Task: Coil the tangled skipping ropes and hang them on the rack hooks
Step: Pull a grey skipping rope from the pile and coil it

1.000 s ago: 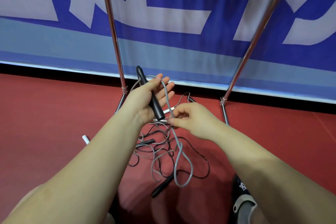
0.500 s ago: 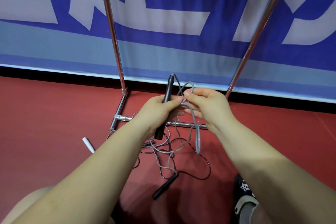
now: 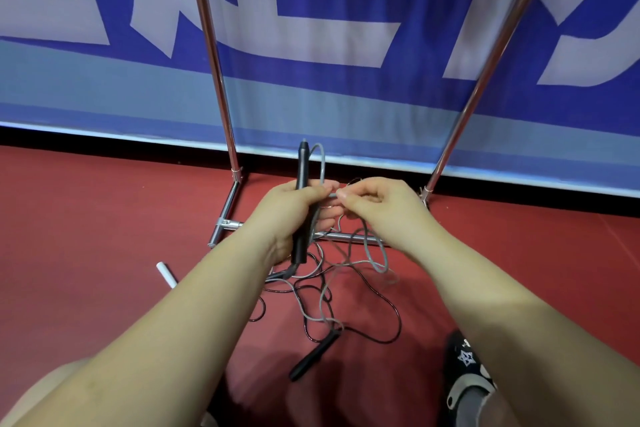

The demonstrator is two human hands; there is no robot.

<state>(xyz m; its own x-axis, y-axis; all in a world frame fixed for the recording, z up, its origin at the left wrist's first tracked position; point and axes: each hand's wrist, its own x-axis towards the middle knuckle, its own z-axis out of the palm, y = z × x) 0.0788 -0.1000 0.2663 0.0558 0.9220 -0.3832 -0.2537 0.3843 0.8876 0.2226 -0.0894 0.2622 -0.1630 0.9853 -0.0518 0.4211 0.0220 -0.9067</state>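
Facing a blue banner (image 3: 311,45), we see a steel rack (image 3: 221,80) on red floor (image 3: 86,218). Our left hand (image 3: 291,208) grips a black handle (image 3: 302,204); right fingers (image 3: 346,196) pinch its grey rope (image 3: 370,253) above the tangle (image 3: 329,295).

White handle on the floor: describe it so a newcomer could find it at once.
Start at the chrome rack, at its left foot on the red floor. Just nearer the camera, beside the left forearm, lies the white handle, partly hidden. It is the only pale handle; the black handle lies among the ropes.
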